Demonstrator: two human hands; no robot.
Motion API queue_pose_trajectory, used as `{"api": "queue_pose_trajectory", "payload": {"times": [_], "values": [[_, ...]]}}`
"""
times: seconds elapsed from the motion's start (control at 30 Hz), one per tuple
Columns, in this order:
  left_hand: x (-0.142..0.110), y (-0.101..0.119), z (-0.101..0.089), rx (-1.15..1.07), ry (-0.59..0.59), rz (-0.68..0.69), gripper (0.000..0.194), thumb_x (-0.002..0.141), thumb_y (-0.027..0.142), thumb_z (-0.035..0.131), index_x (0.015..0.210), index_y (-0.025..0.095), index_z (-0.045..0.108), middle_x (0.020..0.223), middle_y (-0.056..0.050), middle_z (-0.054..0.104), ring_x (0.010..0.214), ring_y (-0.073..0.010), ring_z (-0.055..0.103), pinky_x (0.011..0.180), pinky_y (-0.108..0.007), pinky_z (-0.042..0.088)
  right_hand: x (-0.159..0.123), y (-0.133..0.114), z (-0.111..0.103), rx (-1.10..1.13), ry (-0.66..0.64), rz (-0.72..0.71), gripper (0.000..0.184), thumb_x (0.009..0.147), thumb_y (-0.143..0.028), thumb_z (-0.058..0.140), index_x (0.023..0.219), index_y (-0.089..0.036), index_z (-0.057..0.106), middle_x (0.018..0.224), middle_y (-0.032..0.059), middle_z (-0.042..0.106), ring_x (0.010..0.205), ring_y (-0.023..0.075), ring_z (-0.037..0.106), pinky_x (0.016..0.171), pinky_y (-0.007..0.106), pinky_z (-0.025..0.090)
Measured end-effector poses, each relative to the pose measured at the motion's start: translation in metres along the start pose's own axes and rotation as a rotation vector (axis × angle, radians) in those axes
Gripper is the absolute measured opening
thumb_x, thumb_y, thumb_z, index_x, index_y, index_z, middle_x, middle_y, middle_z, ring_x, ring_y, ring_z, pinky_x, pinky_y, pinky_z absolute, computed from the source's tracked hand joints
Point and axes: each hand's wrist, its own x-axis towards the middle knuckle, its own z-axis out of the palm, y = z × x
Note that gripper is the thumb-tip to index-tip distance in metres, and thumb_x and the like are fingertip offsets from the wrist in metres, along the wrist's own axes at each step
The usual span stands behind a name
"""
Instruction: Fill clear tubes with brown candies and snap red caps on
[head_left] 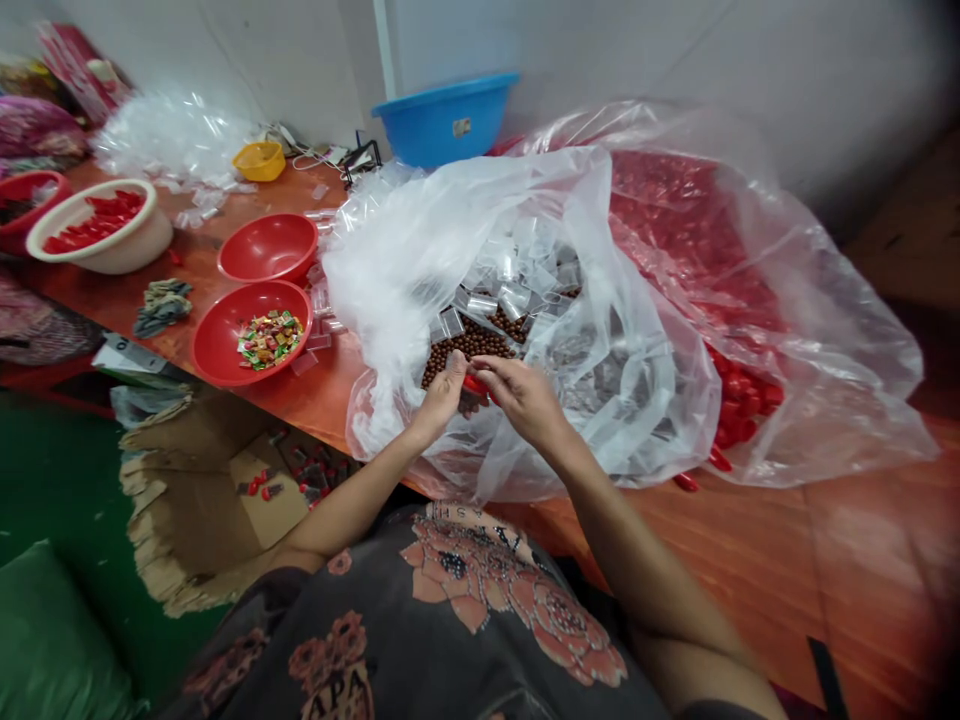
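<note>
Over the mouth of a white plastic bag [405, 240], my left hand [442, 395] and my right hand [529, 400] meet with fingers pinched. Between them is a small shiny red plastic cap [474, 384], gripped from both sides and partly hidden by the fingers. Small round brown balls [450, 358] lie in the open bag just beyond my fingertips. Heaped on and behind the balls are clear plastic containers [514, 300].
Right stands a big clear bag of red pieces [675, 230]. Left are a red bowl with wrapped sweets [206, 345], another red bowl [262, 240] and a white basin of red pieces [112, 250]. A blue basin [450, 120] stands behind; a cardboard box [180, 480] sits below the table edge.
</note>
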Motion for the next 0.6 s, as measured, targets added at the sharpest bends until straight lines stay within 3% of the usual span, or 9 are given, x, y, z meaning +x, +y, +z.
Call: {"api": "queue_pose_trajectory", "payload": {"times": [0.1, 0.17, 0.27, 0.33, 0.4, 0.47, 0.53, 0.6], "values": [[0.000, -0.002, 0.005, -0.032, 0.011, 0.008, 0.068, 0.082, 0.079, 0.033, 0.068, 0.016, 0.053, 0.048, 0.002, 0.046, 0.040, -0.0085, 0.045, 0.038, -0.020, 0.035, -0.005, -0.012, -0.002, -0.092, -0.122, -0.114, 0.046, 0.099, -0.046, 0.034, 0.131, -0.023, 0.056, 0.129, 0.0094, 0.061, 0.117, 0.0195, 0.057, 0.100, 0.038, 0.045], [-0.001, -0.003, 0.007, -0.080, 0.024, 0.022, 0.064, 0.081, 0.078, 0.039, 0.072, 0.017, 0.053, 0.050, 0.003, 0.048, 0.041, -0.0079, 0.044, 0.040, -0.020, 0.035, -0.009, -0.013, -0.006, -0.203, -0.189, -0.118, 0.058, 0.096, -0.055, 0.036, 0.143, -0.022, 0.044, 0.143, 0.0133, 0.049, 0.129, 0.0250, 0.049, 0.104, 0.045, 0.043], [-0.004, -0.002, 0.011, -0.131, 0.023, 0.031, 0.058, 0.081, 0.074, 0.048, 0.075, 0.016, 0.053, 0.057, 0.001, 0.054, 0.048, -0.0078, 0.049, 0.046, -0.020, 0.039, -0.014, -0.010, -0.012, -0.316, -0.241, -0.097, 0.081, 0.083, -0.071, 0.044, 0.148, -0.024, 0.037, 0.153, 0.0176, 0.034, 0.137, 0.0345, 0.039, 0.106, 0.057, 0.038], [-0.006, 0.003, 0.013, -0.161, 0.007, 0.009, 0.052, 0.082, 0.068, 0.051, 0.076, 0.016, 0.053, 0.057, 0.002, 0.054, 0.047, -0.0080, 0.050, 0.044, -0.019, 0.037, -0.018, -0.005, -0.013, -0.220, -0.231, -0.107, 0.090, 0.076, -0.076, 0.050, 0.148, -0.024, 0.036, 0.154, 0.0177, 0.033, 0.139, 0.0348, 0.037, 0.108, 0.057, 0.037], [-0.007, 0.009, 0.015, -0.198, -0.022, -0.017, 0.043, 0.084, 0.060, 0.053, 0.081, 0.017, 0.053, 0.055, 0.003, 0.054, 0.043, -0.0080, 0.048, 0.040, -0.018, 0.033, -0.023, -0.001, -0.012, -0.007, -0.155, -0.056, 0.092, 0.075, -0.075, 0.055, 0.148, -0.024, 0.034, 0.148, 0.0171, 0.042, 0.134, 0.0302, 0.044, 0.106, 0.051, 0.041], [-0.008, 0.016, 0.014, -0.242, -0.049, -0.033, 0.031, 0.084, 0.050, 0.052, 0.088, 0.019, 0.052, 0.055, 0.004, 0.053, 0.040, -0.0082, 0.046, 0.038, -0.018, 0.031, -0.028, 0.003, -0.009, 0.189, -0.023, 0.088, 0.087, 0.074, -0.069, 0.063, 0.144, -0.023, 0.039, 0.132, 0.0142, 0.057, 0.118, 0.0247, 0.057, 0.096, 0.044, 0.050], [-0.009, 0.020, 0.013, -0.275, -0.077, -0.054, 0.024, 0.082, 0.042, 0.052, 0.093, 0.021, 0.051, 0.055, 0.006, 0.053, 0.038, -0.0085, 0.044, 0.036, -0.018, 0.029, -0.034, 0.004, -0.007, 0.290, 0.098, 0.254, 0.071, 0.072, -0.062, 0.070, 0.127, -0.021, 0.054, 0.106, 0.0079, 0.067, 0.093, 0.0193, 0.064, 0.081, 0.036, 0.054], [-0.010, 0.021, 0.013, -0.299, -0.087, -0.077, 0.024, 0.081, 0.040, 0.052, 0.097, 0.021, 0.051, 0.055, 0.006, 0.052, 0.038, -0.0085, 0.044, 0.036, -0.017, 0.030, -0.040, 0.003, -0.004, 0.339, 0.160, 0.365, 0.052, 0.072, -0.058, 0.073, 0.105, -0.019, 0.064, 0.085, 0.0030, 0.067, 0.073, 0.0151, 0.061, 0.068, 0.030, 0.052]]}}
